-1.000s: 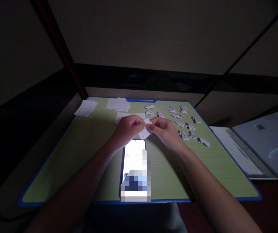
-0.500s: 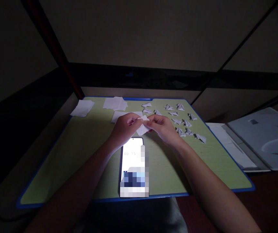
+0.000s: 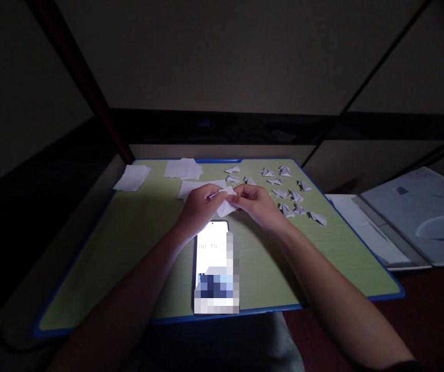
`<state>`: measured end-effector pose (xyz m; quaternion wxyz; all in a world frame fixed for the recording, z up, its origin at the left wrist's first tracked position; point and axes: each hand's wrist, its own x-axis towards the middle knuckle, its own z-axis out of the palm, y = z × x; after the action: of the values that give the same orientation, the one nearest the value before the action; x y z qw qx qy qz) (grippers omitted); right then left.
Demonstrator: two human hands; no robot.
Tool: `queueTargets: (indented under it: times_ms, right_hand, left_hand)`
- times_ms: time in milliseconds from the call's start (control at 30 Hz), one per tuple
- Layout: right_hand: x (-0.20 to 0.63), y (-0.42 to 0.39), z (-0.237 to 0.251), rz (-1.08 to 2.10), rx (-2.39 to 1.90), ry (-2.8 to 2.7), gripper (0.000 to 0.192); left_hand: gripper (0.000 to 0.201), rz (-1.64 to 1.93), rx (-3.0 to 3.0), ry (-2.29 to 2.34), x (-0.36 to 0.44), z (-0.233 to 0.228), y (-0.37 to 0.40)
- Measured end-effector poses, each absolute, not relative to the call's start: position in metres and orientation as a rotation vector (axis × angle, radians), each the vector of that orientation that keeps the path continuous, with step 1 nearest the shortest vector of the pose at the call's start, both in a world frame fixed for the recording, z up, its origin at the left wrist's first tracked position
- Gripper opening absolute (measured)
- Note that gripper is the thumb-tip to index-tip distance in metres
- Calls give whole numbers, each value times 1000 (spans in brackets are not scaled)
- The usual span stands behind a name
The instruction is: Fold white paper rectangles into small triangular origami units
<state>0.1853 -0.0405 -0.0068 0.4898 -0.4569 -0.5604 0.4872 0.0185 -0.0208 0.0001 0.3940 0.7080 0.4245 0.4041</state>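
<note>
Between my hands, above the middle of the table, is a small folded piece of white paper with a pointed lower end. My left hand pinches its left side, thumb on top. From the right, my right hand grips it between thumb and fingers. The fingers behind the paper are partly hidden. Just below the hands a lit phone lies on the table, its screen showing timer digits and partly blurred. Several small folded paper planes lie to the right of and beyond my right hand.
The green table has a blue rim. Flat white paper sits in a left stack, a back stack and a sheet behind my left hand. Right of the table is an open box with papers inside.
The paper between my fingers has shifted slightly, and a flap now sticks out at its upper left. Both hands keep their grip. The whole view has moved a little.
</note>
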Motion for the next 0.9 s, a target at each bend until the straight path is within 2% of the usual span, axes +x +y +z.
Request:
queueTargets:
  times_ms: [567,900]
  right_hand:
    - [187,-43,-9,1131,-1095,-1440,26]
    - [176,-48,-4,870,-955,-1375,15]
  left_hand:
    - [13,1085,1780,1020,20,-8,-20]
    - [11,1107,1550,970,25,-5,-22]
